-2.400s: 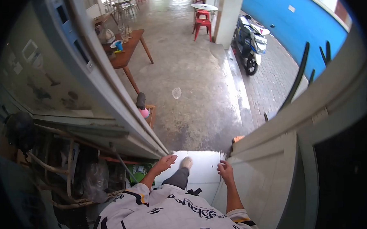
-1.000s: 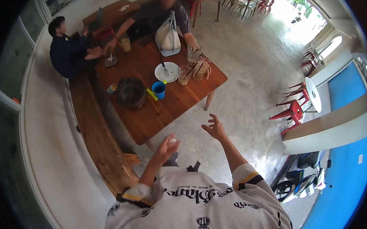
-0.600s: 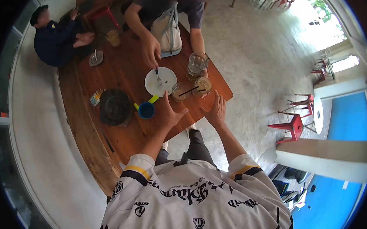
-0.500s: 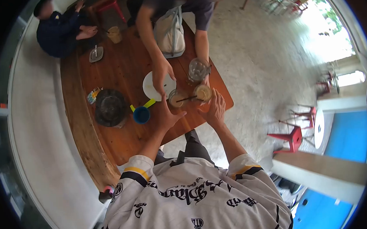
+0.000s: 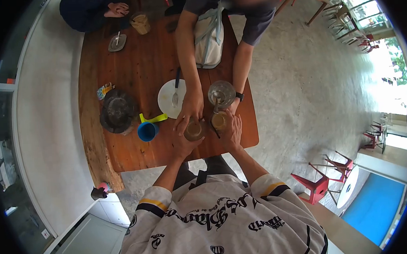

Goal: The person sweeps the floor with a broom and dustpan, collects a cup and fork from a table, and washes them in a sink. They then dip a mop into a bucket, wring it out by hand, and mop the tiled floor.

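Note:
My left hand [image 5: 184, 146] is curled around a drinking glass [image 5: 194, 131] with some brownish liquid in it. The fingers of another person's hand [image 5: 192, 108] reach onto that same glass from the far side. Beside it, my right hand [image 5: 232, 134] grips a second glass [image 5: 218, 121], which holds a pale brown drink; a dark straw shows at its near side. The other person's second hand, with a dark wristwatch [image 5: 240, 97], is close behind this glass. Just beyond stands a larger clear glass [image 5: 221, 94] with a spoon in it.
A white plate [image 5: 167, 99] carries a fork [image 5: 175, 97]. To the left are a blue cup [image 5: 147, 131], a yellow-green handled item [image 5: 154, 118], a dark round pot [image 5: 118, 111] and a small packet [image 5: 104, 91]. A bag [image 5: 208, 45], an ashtray [image 5: 117, 42] and a brown drink [image 5: 140, 23] sit farther back.
Both my hands have gone from open beside the two glasses to closed around them. The glasses have come nearer to me and are farther apart. The camera view has shifted.

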`<state>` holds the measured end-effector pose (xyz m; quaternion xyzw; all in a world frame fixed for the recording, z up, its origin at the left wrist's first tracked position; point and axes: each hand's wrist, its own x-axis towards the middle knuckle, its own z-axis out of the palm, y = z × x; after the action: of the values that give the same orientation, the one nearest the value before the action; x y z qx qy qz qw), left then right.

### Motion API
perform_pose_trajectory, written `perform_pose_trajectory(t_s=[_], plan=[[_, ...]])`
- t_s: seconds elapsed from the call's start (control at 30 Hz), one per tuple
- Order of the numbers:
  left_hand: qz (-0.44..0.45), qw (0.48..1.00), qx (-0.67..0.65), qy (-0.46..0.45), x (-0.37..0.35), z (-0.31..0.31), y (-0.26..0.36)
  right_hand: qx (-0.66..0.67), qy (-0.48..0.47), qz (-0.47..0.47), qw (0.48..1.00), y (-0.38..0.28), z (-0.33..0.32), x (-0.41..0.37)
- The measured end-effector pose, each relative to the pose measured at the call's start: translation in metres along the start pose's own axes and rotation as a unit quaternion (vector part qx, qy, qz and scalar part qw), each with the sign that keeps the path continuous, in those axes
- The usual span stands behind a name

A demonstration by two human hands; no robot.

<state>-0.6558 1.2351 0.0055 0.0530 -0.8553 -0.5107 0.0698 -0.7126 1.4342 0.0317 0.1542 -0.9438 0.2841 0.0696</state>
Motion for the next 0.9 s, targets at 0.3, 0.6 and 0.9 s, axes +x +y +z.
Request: perform_pose_trajectory(t_s=[0.3,0.6,0.9], plan=[[0.008,0.999,0.029,-0.023,0.012,-0.014,0.045,0.11,-0.04,0.02,0.993,-0.006,-0.036,0.012],[-0.045,0.981,-0.189,0.022,0.015,-0.011,0.035,0.066,-0.077,-0.019,0.995,0.012,-0.018,0.009],[-0.076,0.982,-0.173,0.008,0.019,-0.004,0.034,0.067,-0.116,-0.014,0.991,-0.007,-0.016,0.015]])
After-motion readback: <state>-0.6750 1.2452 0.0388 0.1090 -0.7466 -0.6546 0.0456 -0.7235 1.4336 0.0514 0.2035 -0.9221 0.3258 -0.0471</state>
